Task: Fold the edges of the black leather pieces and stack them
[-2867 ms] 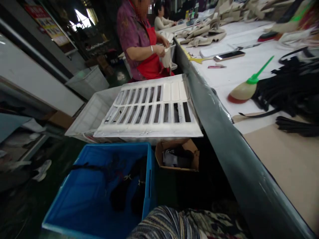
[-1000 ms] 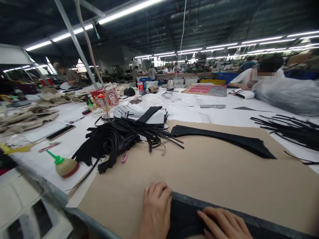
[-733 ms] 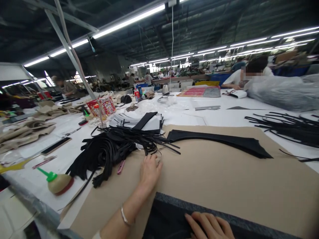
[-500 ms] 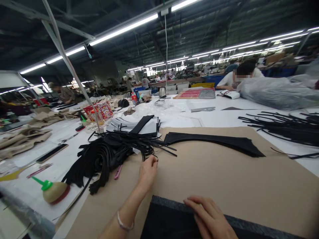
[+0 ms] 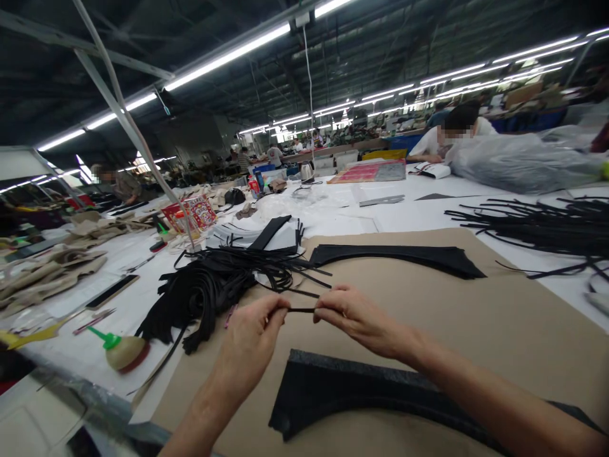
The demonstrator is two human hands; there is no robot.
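Observation:
Between my two hands a thin black strip [image 5: 301,310] is held out level above the brown board. My left hand [image 5: 252,330] pinches one end, and my right hand [image 5: 352,314] pinches it a short way along. Below them lies a curved black piece [image 5: 342,384] with a greyish band along its upper edge, partly under my right forearm. Beyond my hands a stack of curved black pieces [image 5: 394,254] rests on the board. To the left of my left hand is a heap of black strips [image 5: 204,285], with a pink cutter partly hidden behind the hand.
Brown board [image 5: 514,343] covers the near part of the white table. A green-nozzled bottle [image 5: 124,350] lies at left, near a long dark block [image 5: 111,292]. More black strips [image 5: 547,228] spread at right. A person [image 5: 451,133] leans over the far side beside a plastic-wrapped bundle [image 5: 523,165].
My right hand has left the curved black piece and come up to my left hand, taking hold of the strip. My left hand has drawn slightly nearer and left.

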